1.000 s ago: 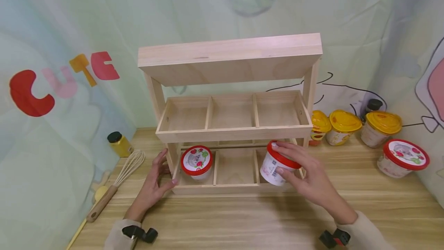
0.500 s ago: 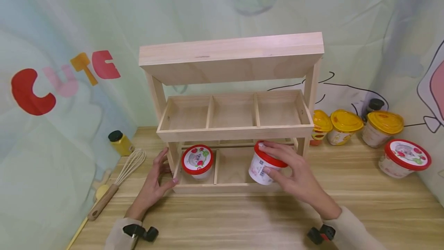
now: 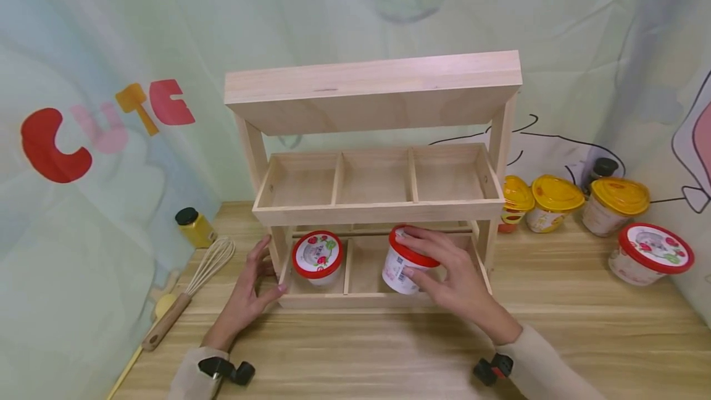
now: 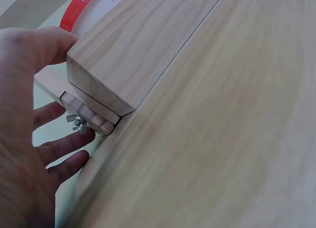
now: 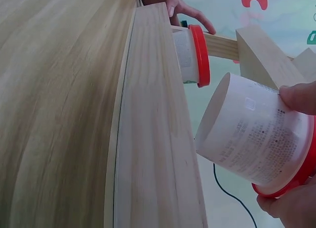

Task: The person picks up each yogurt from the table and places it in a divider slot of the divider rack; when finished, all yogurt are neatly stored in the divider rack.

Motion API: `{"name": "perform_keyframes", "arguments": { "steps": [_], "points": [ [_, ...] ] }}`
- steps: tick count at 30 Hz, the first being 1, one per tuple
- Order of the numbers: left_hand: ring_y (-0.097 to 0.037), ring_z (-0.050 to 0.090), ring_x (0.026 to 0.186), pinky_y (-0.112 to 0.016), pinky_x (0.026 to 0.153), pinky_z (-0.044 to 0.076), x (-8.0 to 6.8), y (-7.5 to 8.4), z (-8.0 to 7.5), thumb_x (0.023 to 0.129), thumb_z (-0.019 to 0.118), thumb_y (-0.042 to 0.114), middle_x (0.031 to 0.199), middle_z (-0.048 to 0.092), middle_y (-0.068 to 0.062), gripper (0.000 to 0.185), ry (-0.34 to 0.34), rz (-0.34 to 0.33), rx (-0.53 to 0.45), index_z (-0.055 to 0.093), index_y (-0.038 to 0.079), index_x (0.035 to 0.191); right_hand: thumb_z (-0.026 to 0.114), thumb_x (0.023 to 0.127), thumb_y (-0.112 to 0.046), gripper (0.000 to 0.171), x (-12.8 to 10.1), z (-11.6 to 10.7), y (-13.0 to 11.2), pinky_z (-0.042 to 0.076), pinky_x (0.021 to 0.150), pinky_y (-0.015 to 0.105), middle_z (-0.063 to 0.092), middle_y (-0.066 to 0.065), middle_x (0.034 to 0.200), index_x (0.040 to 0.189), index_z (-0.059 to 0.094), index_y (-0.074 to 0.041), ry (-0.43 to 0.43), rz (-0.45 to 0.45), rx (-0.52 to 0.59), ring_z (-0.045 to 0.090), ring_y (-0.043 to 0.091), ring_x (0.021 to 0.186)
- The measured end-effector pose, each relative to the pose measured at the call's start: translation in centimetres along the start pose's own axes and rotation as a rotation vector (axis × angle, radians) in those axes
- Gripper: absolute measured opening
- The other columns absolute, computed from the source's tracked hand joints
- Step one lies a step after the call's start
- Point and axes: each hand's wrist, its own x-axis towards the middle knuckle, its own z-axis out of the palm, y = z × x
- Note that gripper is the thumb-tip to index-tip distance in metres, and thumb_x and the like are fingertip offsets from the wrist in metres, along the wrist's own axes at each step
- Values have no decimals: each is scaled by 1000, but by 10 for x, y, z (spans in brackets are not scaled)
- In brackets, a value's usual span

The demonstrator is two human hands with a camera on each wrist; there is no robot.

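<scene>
Hands first: my right hand grips a white paper cup with a red lid, fingers over the lid and thumb on the printed side. I hold the cup tilted, just above the middle compartment of the lower tray of the pale wooden two-tier rack. In the right wrist view the cup hangs free over the tray's front rail, its base not touching the wood.

My left hand rests at the rack's lower left corner — fingers straight and spread along the post, thumb pressing on the front rail, gripping nothing. The left wrist view shows the fingers beside a small wing nut under the corner.

A second red-lidded white cup stands upright in the left compartment of the lower tray. The upper tray has three compartments.

On the light wooden table I see a wire whisk with wooden handle and a small yellow jar with black cap left of the rack. To the right stand three yellow-lidded cups in a row, and one more red-lidded cup further right.
</scene>
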Motion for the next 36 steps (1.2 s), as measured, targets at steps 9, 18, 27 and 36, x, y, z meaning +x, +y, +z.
{"name": "perform_keyframes", "arguments": {
  "steps": [9,18,27,36],
  "points": [
    [4,58,125,-25,102,54,1,1,0,88,79,-1,162,46,-29,104,2,6,0,19,17,171,83,91,-12,53,10,14,2,64,97,48,65,7,153,141,72,-25,-7,-18,-18,63,31,138],
    [2,58,126,-24,102,54,1,1,0,88,79,-2,164,44,-27,105,6,10,-14,19,16,171,87,86,-12,53,17,32,16,60,100,51,66,13,149,137,73,-22,-31,-146,-82,62,34,135],
    [2,57,127,-25,102,54,1,2,0,88,79,-2,164,44,-27,104,5,1,-20,19,16,171,91,81,-10,52,23,47,28,55,109,59,69,15,144,130,77,-20,-38,-201,-125,62,39,137],
    [3,56,128,-27,103,55,0,2,0,89,79,1,166,42,-25,104,2,-17,9,19,18,172,94,81,-15,50,24,56,34,49,115,64,67,15,146,128,78,-21,-127,-228,-215,57,44,140]
  ]
}}
